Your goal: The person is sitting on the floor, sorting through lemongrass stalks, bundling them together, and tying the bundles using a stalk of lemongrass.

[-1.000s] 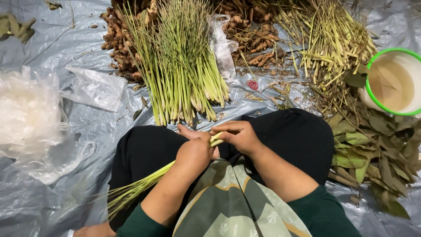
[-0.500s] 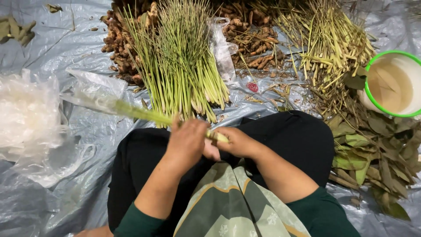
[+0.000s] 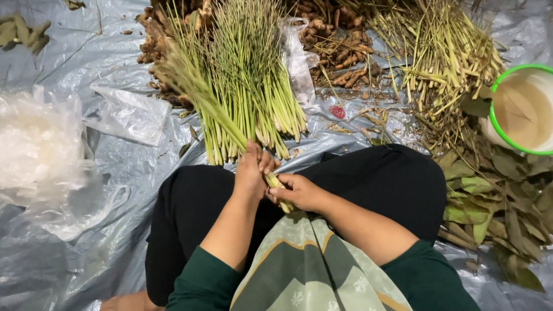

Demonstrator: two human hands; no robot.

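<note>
tarp (image 3: 69, 63) — plastic sheeting, grey, glossy, creased | bags (image 3: 40, 144) — thin clear plastic film, crinkled, shiny | stalk bundle (image 3: 253, 86) – fibrous plant stems, smooth, matt green | roots (image 3: 340, 52) knobbly, rough, earthy brown | leaves (image 3: 501, 196) dry, matt | bucket (image 3: 500, 129) smooth plastic, green rim | scarf (image 3: 311, 270) soft printed cloth

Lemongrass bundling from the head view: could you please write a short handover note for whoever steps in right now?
Left hand: clamped round a small lemongrass bundle, leaf ends pointing up-left.
Right hand: gripping the bundle's pale base ends over the lap.
Loose lemongrass pile lies ahead on the grey tarp.
Done: one bundle gathered.
Left: whether it is tied cannot be seen; the pile remains unbundled.
</note>
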